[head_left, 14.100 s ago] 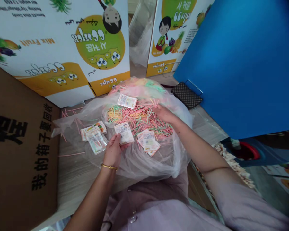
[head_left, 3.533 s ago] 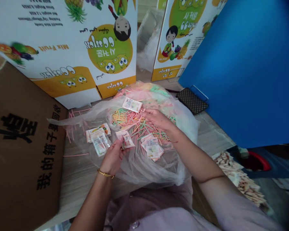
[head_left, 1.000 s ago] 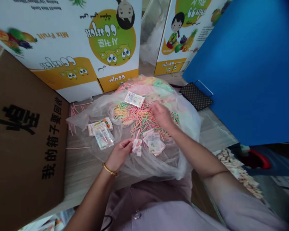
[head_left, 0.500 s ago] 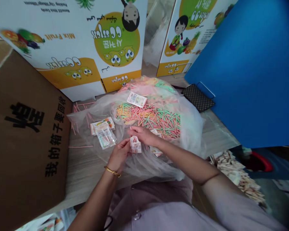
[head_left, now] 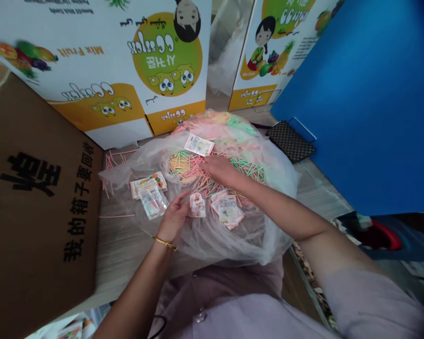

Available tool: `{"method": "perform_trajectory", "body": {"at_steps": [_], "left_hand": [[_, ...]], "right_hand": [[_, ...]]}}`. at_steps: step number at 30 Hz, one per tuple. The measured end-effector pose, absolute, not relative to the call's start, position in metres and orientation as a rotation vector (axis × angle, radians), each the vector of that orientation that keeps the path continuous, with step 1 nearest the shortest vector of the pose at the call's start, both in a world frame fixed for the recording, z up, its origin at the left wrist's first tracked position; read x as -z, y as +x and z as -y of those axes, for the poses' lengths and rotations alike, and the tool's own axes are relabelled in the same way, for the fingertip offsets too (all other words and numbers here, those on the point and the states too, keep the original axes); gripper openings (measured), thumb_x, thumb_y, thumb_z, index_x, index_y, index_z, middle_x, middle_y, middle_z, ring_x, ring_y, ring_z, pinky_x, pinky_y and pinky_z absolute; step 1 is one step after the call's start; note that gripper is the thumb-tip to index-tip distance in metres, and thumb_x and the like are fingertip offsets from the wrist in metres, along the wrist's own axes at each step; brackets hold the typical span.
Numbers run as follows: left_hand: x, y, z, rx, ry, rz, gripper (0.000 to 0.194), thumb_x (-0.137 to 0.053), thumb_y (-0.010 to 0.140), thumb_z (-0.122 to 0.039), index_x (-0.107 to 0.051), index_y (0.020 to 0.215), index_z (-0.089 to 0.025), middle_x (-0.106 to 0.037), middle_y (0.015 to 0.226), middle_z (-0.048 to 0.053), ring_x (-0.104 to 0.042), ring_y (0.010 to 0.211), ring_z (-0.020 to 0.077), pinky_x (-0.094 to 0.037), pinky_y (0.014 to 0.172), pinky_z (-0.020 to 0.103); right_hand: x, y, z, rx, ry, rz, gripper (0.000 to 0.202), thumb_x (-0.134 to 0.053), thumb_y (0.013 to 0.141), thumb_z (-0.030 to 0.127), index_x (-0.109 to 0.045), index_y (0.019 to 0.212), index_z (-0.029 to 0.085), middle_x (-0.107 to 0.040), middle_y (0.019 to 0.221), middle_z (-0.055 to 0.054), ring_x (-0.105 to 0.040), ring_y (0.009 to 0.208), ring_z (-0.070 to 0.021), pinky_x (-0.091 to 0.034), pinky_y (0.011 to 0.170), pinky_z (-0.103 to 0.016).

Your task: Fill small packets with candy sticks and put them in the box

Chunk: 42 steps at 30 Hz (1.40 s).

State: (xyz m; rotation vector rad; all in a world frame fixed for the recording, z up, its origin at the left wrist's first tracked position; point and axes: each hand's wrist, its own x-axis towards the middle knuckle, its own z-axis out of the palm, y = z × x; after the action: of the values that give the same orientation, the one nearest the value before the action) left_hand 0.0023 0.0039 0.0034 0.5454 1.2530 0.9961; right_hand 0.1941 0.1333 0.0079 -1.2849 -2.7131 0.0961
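My left hand (head_left: 175, 217) is at the near side of a clear plastic bag, its fingers on the edge of a small printed packet (head_left: 198, 206); one digit is lifted off it. Over the open bag (head_left: 282, 188), my right hand (head_left: 221, 170) has its fingers drawn together at the pile of thin pink, yellow and green candy sticks (head_left: 249, 176). The fingertips are partly lost among the sticks. Another packet (head_left: 199, 144) lies on the pile beyond that hand. Several packets (head_left: 228, 209) overlap to the right of the left hand, and more packets (head_left: 151, 200) lie to its left.
Printed candy cartons (head_left: 102, 94) stand behind the bag, with a brown carton (head_left: 38, 188) on the left. A blue panel (head_left: 356, 117) and a dark checked pouch (head_left: 291, 141) are on the right. Loose pink sticks (head_left: 116, 216) lie on the grey table (head_left: 123, 254).
My right hand has moved away from the packet, up and right onto the candy sticks. The left hand stays by the packet, one digit now raised. The packets at the right are uncovered.
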Motion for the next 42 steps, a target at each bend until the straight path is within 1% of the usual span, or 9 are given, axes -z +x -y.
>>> {"method": "perform_trajectory", "body": {"at_steps": [7, 10, 15, 19, 24, 30, 33, 37, 42], "left_hand": [[0.003, -0.001, -0.027, -1.021, 0.814, -1.286, 0.086, -0.082, 0.070, -0.039, -0.053, 0.147, -0.015, -0.060, 0.059, -0.008, -0.049, 0.050, 0.0093, -0.040, 0.052, 0.021], [0.005, 0.000, -0.030, -0.986, 0.929, -1.285, 0.073, -0.080, 0.071, -0.042, -0.064, 0.136, -0.014, -0.056, 0.056, -0.008, -0.045, 0.051, 0.0093, -0.034, 0.051, 0.021], [0.005, 0.000, -0.023, -0.889, 0.939, -1.268, 0.041, -0.074, 0.076, -0.050, -0.080, 0.099, -0.017, -0.066, 0.066, -0.002, -0.052, 0.059, 0.0124, -0.043, 0.057, 0.024], [0.002, 0.002, -0.017, -0.885, 0.827, -1.226, 0.042, -0.077, 0.075, -0.044, -0.078, 0.109, -0.019, -0.075, 0.082, 0.001, -0.059, 0.065, 0.0134, -0.048, 0.062, 0.025], [0.001, 0.001, -0.018, -0.918, 0.700, -1.279, 0.075, -0.081, 0.070, -0.030, -0.061, 0.142, -0.020, -0.074, 0.074, -0.002, -0.059, 0.057, 0.0135, -0.048, 0.058, 0.025], [-0.002, 0.001, -0.019, -0.881, 0.698, -1.261, 0.036, -0.080, 0.069, -0.034, -0.079, 0.101, -0.018, -0.076, 0.080, 0.002, -0.061, 0.062, 0.0152, -0.049, 0.059, 0.026], [-0.009, 0.005, -0.016, -0.898, 0.649, -1.251, 0.027, -0.081, 0.068, -0.034, -0.079, 0.090, -0.019, -0.072, 0.073, 0.000, -0.055, 0.057, 0.0126, -0.048, 0.058, 0.025], [-0.020, 0.013, -0.017, -0.942, 0.572, -1.164, 0.018, -0.079, 0.071, -0.030, -0.077, 0.085, -0.020, -0.066, 0.066, -0.001, -0.053, 0.056, 0.0118, -0.049, 0.059, 0.025], [-0.022, 0.016, -0.015, -0.928, 0.535, -1.088, 0.019, -0.081, 0.069, -0.028, -0.076, 0.086, -0.020, -0.057, 0.058, -0.004, -0.052, 0.054, 0.0110, -0.048, 0.058, 0.023]], "right_hand": [[-0.029, 0.199, -0.119, 0.168, -1.115, 2.868, 0.023, -0.050, 0.101, 0.014, -0.070, 0.112, 0.017, -0.067, 0.110, -0.012, -0.061, 0.100, -0.0255, -0.043, 0.074, -0.033], [-0.035, 0.197, -0.103, 0.234, -1.031, 2.838, 0.021, -0.051, 0.103, 0.017, -0.068, 0.115, 0.016, -0.066, 0.108, -0.011, -0.061, 0.100, -0.0251, -0.044, 0.073, -0.032], [-0.030, 0.194, -0.091, 0.253, -0.931, 2.860, 0.020, -0.047, 0.104, 0.015, -0.067, 0.109, 0.014, -0.067, 0.102, -0.011, -0.060, 0.097, -0.0239, -0.046, 0.075, -0.033], [-0.029, 0.195, -0.089, 0.240, -0.916, 2.924, 0.020, -0.047, 0.104, 0.013, -0.066, 0.108, 0.013, -0.067, 0.104, -0.012, -0.059, 0.096, -0.0236, -0.046, 0.075, -0.034], [-0.036, 0.200, -0.084, 0.259, -0.941, 2.935, 0.019, -0.049, 0.103, 0.014, -0.066, 0.109, 0.016, -0.066, 0.106, -0.012, -0.058, 0.098, -0.0247, -0.044, 0.072, -0.033], [-0.032, 0.201, -0.084, 0.189, -0.922, 2.907, 0.018, -0.047, 0.103, 0.013, -0.064, 0.107, 0.014, -0.065, 0.105, -0.013, -0.057, 0.099, -0.0246, -0.043, 0.076, -0.034], [-0.028, 0.194, -0.080, -0.034, -1.031, 2.810, 0.016, -0.046, 0.104, 0.018, -0.061, 0.108, 0.013, -0.064, 0.106, -0.013, -0.057, 0.098, -0.0244, -0.043, 0.077, -0.034], [-0.018, 0.170, -0.067, -0.708, -1.245, 2.206, 0.015, -0.045, 0.102, 0.025, -0.054, 0.093, 0.019, -0.060, 0.094, -0.006, -0.054, 0.085, -0.0188, -0.041, 0.072, -0.030], [-0.020, 0.167, -0.073, -1.705, -1.030, 0.955, 0.027, -0.054, 0.094, 0.031, -0.038, 0.073, 0.024, -0.031, 0.062, 0.007, -0.030, 0.051, -0.0110, -0.027, 0.048, -0.023]]}}
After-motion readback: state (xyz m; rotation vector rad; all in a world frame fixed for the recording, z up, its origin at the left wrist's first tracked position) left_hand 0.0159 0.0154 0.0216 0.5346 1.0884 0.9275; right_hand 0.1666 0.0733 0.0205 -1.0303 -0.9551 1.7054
